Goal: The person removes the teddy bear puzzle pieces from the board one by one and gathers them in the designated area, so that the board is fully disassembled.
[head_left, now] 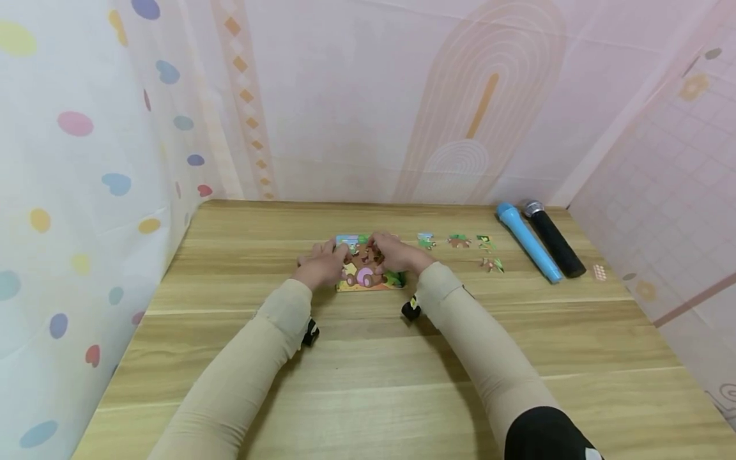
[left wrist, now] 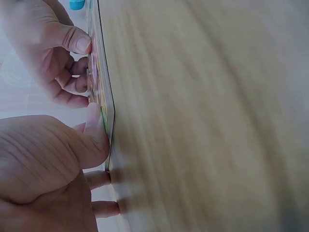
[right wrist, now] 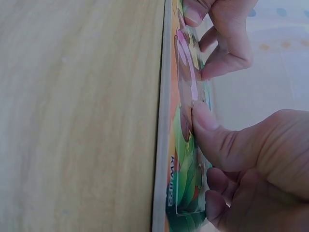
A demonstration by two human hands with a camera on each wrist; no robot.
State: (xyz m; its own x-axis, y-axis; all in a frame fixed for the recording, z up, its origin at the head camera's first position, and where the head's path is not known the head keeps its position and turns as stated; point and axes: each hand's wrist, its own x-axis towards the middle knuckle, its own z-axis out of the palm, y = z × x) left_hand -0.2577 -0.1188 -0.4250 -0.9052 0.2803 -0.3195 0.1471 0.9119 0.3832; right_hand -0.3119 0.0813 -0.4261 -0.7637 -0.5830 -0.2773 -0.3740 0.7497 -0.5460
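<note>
Sleeved forearms (head_left: 489, 351) converge — left hand (head_left: 323, 264) curls on puzzle (head_left: 365, 277); right hand (head_left: 398, 253) likewise.

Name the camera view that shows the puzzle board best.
The head view: it looks down onto the puzzle board, though the left hand and right hand cover parts of it. The right wrist view shows it close but steeply slanted; the left wrist view catches it nearly edge-on.
</note>
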